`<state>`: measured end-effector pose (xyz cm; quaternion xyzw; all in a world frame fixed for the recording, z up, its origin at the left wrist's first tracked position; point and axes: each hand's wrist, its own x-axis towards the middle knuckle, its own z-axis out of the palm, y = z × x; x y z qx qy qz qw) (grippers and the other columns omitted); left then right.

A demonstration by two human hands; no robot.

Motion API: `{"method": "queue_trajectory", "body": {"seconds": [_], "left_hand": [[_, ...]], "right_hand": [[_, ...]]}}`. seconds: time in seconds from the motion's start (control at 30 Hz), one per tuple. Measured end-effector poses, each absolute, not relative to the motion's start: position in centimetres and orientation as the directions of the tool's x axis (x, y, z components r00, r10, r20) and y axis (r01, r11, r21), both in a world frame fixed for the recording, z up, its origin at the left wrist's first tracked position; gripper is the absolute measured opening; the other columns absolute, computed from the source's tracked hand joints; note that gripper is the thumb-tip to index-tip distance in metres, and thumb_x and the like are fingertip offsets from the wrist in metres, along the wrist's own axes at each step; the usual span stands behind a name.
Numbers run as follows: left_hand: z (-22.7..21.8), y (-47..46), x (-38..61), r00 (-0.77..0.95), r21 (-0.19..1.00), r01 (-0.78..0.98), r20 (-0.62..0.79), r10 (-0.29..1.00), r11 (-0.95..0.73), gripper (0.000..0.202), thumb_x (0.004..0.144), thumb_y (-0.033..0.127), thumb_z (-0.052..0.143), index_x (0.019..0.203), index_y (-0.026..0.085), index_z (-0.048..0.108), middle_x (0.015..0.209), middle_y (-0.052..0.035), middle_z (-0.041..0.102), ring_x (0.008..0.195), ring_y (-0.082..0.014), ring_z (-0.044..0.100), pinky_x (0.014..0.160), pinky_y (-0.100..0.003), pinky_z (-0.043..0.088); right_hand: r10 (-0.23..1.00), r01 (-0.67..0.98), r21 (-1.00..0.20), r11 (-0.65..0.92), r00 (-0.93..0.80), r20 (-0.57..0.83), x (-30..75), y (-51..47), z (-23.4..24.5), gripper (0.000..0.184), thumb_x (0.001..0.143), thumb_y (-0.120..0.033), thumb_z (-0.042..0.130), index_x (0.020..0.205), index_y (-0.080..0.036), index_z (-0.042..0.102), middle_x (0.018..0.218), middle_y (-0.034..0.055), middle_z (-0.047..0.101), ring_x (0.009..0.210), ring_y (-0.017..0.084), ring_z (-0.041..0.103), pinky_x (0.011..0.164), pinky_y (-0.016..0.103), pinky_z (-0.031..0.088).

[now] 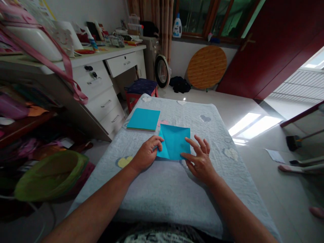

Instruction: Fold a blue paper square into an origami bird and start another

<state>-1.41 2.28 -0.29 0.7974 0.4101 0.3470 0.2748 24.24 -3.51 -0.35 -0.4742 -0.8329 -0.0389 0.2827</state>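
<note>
A creased square sheet of blue paper (176, 141) is between my two hands above the cloth-covered table. My left hand (148, 152) is closed on its left edge, with the fingers curled and the thumb against the paper. At the lower right edge, my right hand (198, 158) holds the sheet with its thumb and first fingers, while the other fingers are spread off to the side. Fold lines run across the sheet, and its sides bend up a little. Behind my left hand lies a stack of paper (144, 119) with a blue sheet on top.
A pale patterned cloth (172, 189) covers the table. A dark-topped stool (141, 86) stands past its far left corner. White drawers (106, 103) are on the left, near a green-rimmed bin (50, 177). An open washing machine door (162, 71) and a round wooden board (207, 66) are farther back.
</note>
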Motion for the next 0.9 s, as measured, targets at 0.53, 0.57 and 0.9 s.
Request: {"method": "queue_trajectory", "body": {"seconds": [0.53, 0.57, 0.9], "left_hand": [[0.8, 1.0, -2.1, 0.658, 0.433, 0.555, 0.293, 0.694, -0.710, 0.045, 0.068, 0.007, 0.054, 0.109, 0.022, 0.067, 0.135, -0.0065, 0.059, 0.136, -0.0291, 0.041, 0.116, -0.054, 0.030], [0.7, 0.9, -2.0, 0.660, 0.410, 0.567, 0.293, 0.692, -0.714, 0.040, 0.072, 0.010, 0.057, 0.109, 0.021, 0.067, 0.135, -0.0074, 0.060, 0.136, -0.0299, 0.041, 0.116, -0.055, 0.030], [-0.8, 1.8, -2.3, 0.592, 0.273, 0.683, 0.336, 0.733, -0.677, 0.024, 0.080, 0.003, 0.057, 0.088, 0.020, 0.072, 0.126, -0.0095, 0.062, 0.124, -0.0282, 0.049, 0.106, -0.049, 0.043]], "right_hand": [[0.736, 0.704, -0.264, 0.660, -0.534, 0.416, 22.9, -3.2, -1.2, 0.021, 0.096, -0.020, 0.053, 0.102, -0.024, 0.072, 0.110, 0.0055, 0.074, 0.112, 0.022, 0.062, 0.110, 0.047, 0.034], [0.741, 0.705, -0.273, 0.655, -0.529, 0.413, 22.9, -3.3, -1.0, 0.021, 0.097, -0.021, 0.052, 0.102, -0.024, 0.072, 0.108, 0.0052, 0.074, 0.108, 0.021, 0.063, 0.109, 0.046, 0.034], [0.774, 0.698, -0.345, 0.628, -0.510, 0.376, 22.9, -3.4, -0.6, 0.026, 0.088, -0.017, 0.056, 0.110, -0.020, 0.067, 0.110, 0.0084, 0.069, 0.103, 0.024, 0.057, 0.102, 0.045, 0.037]]}}
